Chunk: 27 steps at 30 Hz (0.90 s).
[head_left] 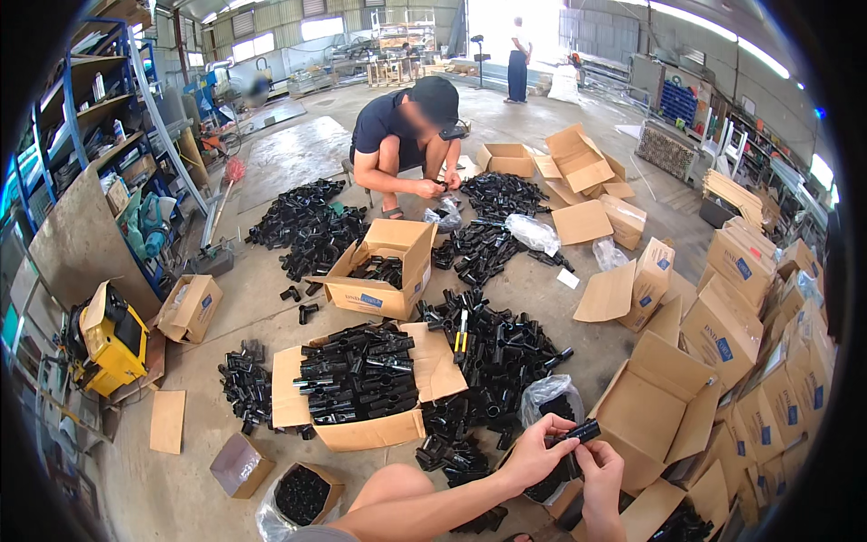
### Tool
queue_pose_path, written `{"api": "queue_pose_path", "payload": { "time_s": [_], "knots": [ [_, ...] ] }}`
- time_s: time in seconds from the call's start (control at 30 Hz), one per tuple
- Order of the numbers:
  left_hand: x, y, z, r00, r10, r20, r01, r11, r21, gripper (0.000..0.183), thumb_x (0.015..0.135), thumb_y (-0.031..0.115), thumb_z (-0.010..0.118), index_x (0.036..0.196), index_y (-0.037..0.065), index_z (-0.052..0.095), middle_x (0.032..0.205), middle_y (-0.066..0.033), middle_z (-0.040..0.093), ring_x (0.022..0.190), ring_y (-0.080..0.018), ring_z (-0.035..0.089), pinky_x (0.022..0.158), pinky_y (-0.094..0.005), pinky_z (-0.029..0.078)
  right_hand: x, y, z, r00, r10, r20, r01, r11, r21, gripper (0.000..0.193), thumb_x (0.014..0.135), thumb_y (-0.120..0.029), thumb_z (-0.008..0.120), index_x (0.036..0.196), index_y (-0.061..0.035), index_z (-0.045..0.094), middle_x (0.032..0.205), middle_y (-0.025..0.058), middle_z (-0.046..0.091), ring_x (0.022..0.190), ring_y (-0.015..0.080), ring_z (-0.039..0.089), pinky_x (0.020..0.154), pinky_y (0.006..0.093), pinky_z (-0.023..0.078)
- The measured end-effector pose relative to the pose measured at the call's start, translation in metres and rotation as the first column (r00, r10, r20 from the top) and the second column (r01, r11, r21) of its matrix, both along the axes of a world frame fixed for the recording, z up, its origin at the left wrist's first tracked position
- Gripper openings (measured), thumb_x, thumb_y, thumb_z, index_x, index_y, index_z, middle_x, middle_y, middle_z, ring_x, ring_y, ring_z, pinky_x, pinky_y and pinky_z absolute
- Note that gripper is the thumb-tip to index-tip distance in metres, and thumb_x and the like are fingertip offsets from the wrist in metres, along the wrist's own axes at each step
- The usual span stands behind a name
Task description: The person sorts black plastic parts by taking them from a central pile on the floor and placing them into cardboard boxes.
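My left hand (539, 454) and my right hand (600, 476) are together at the lower right, both closed around one black tubular fitting (583, 432). Its rounded upper end sticks out past my left fingers, while part of its body is hidden by my hands. Just behind them, a clear plastic bag (545, 390) holds small dark parts. A pile of black tubular fittings (501, 361) spreads over the floor ahead. To its left, an open carton (370, 434) is filled with rows of similar fittings.
An open carton (652, 402) stands beside my right hand, near stacked cartons (768, 397). At lower left is a small box of black parts (307, 495). Across from me a co-worker (397, 135) crouches among more fittings, behind another open carton (375, 294). Another person (518, 63) stands far back.
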State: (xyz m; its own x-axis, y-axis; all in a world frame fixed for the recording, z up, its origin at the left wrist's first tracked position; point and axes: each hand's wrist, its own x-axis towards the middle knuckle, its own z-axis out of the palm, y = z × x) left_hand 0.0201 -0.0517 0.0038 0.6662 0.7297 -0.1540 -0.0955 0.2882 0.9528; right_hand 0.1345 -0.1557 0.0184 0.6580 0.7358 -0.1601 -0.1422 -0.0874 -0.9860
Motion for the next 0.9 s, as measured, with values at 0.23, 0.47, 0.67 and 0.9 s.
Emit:
{"api": "queue_pose_path", "payload": {
  "time_s": [0.23,0.47,0.67,0.9],
  "knots": [
    [0.002,-0.001,-0.001,0.996,0.010,0.088,-0.020,0.993,0.119,0.029,0.095,0.008,0.073,0.121,0.000,0.061,0.114,-0.0056,0.068,0.095,-0.0103,0.064,0.085,-0.0276,0.053,0.000,-0.002,0.001,0.996,0.023,0.082,-0.021,1.000,-0.015,0.008,0.098,-0.006,0.067,0.101,0.0011,0.070,0.086,0.0002,0.069,0.074,0.0054,0.058,0.066,0.0210,0.042],
    [-0.007,-0.004,0.012,0.998,0.064,-0.013,-0.059,0.967,0.249,0.029,0.096,0.012,0.073,0.121,0.001,0.064,0.108,-0.0050,0.070,0.086,-0.0083,0.065,0.079,-0.0264,0.054,-0.003,-0.002,0.000,0.999,0.023,0.045,-0.022,1.000,-0.010,0.007,0.097,-0.003,0.068,0.101,0.0030,0.069,0.089,0.0007,0.068,0.081,0.0061,0.060,0.074,0.0221,0.046],
    [-0.010,-0.004,0.016,0.997,0.051,-0.052,-0.038,0.974,0.223,0.029,0.096,0.014,0.073,0.121,0.001,0.064,0.107,-0.0053,0.070,0.091,-0.0087,0.065,0.082,-0.0271,0.053,-0.005,0.000,-0.001,0.997,0.031,0.071,-0.029,0.999,-0.029,0.009,0.099,-0.005,0.066,0.100,0.0034,0.068,0.087,-0.0006,0.066,0.079,0.0050,0.057,0.072,0.0220,0.045],
    [-0.008,-0.004,0.010,0.994,0.108,-0.031,-0.099,0.971,0.216,0.026,0.097,0.013,0.072,0.118,0.000,0.064,0.103,-0.0037,0.070,0.088,-0.0065,0.061,0.079,-0.0259,0.051,-0.007,0.003,-0.004,0.986,0.070,0.152,-0.064,0.997,-0.045,0.012,0.101,-0.006,0.063,0.101,0.0049,0.069,0.089,0.0007,0.067,0.082,0.0054,0.057,0.074,0.0224,0.045]
  ]
}}
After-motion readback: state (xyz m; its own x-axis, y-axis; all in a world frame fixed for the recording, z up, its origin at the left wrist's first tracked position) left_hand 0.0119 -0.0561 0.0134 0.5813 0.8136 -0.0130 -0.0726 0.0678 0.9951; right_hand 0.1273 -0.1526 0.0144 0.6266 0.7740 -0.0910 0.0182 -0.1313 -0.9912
